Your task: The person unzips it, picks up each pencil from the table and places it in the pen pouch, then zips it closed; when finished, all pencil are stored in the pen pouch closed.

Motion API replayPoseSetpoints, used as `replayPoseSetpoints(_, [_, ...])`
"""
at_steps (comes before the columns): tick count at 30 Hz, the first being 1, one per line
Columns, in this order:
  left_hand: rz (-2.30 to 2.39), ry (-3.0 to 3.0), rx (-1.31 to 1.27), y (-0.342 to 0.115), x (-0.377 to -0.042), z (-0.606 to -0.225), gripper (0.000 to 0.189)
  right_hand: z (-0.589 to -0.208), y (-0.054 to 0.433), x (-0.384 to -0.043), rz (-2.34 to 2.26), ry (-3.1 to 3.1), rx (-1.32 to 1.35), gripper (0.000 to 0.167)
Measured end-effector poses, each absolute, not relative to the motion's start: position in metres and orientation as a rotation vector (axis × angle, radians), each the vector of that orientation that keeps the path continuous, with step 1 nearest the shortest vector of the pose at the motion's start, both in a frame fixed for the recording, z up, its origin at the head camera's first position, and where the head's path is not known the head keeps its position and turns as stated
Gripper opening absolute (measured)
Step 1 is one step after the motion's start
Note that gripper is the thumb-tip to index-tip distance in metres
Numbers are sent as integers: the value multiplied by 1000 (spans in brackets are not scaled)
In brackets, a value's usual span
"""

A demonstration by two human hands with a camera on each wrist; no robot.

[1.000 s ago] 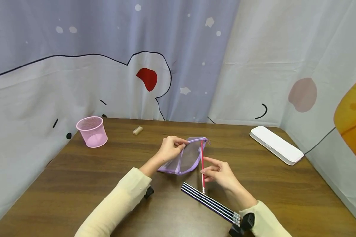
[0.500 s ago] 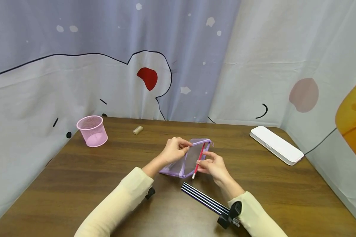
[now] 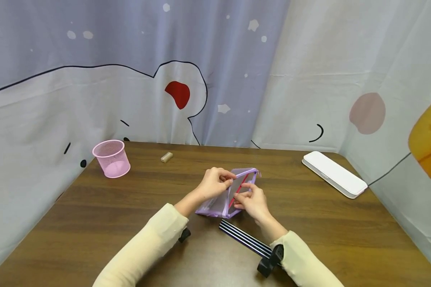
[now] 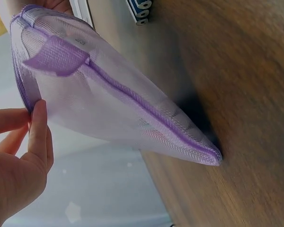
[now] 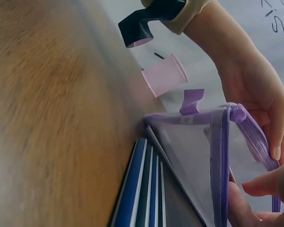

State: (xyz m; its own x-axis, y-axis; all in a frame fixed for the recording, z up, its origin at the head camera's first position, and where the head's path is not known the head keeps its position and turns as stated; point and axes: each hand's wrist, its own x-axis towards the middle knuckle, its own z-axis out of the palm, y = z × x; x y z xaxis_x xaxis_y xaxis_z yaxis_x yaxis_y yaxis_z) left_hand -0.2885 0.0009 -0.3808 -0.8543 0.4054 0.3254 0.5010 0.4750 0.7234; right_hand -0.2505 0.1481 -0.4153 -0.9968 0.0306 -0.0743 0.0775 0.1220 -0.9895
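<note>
A purple mesh zip pouch stands on the table with its mouth unzipped toward the right. My left hand pinches the upper edge of that mouth between thumb and fingers, also plain in the left wrist view, where the pouch fills the middle. At the opening, my right hand holds a red pencil slanting across the mouth, its length mostly within the pouch outline. In the right wrist view, the right fingertips reach past the purple zip edge, and the pencil is largely hidden.
Several dark striped pencils lie side by side in front of the pouch, partly under the right wrist's black camera. A pink mesh cup is at back left, a small beige eraser-like block near it. A white case lies at back right.
The right hand has moved left and turned the red pencil, carrying its lower, eraser end from above the striped pencils into the pouch's mouth. The left hand and pouch have shifted slightly right.
</note>
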Motion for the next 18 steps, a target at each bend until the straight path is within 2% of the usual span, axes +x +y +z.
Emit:
replayPoseSetpoints(9, [-1361, -2619, -770, -2, -289, -380, 18, -417, 159, -246, -2023, 2353, -2, 29])
replayPoseSetpoints(18, [-1361, -2603, -763, 2, -290, -381, 17, -420, 160, -248, -1882, 2439, -115, 27])
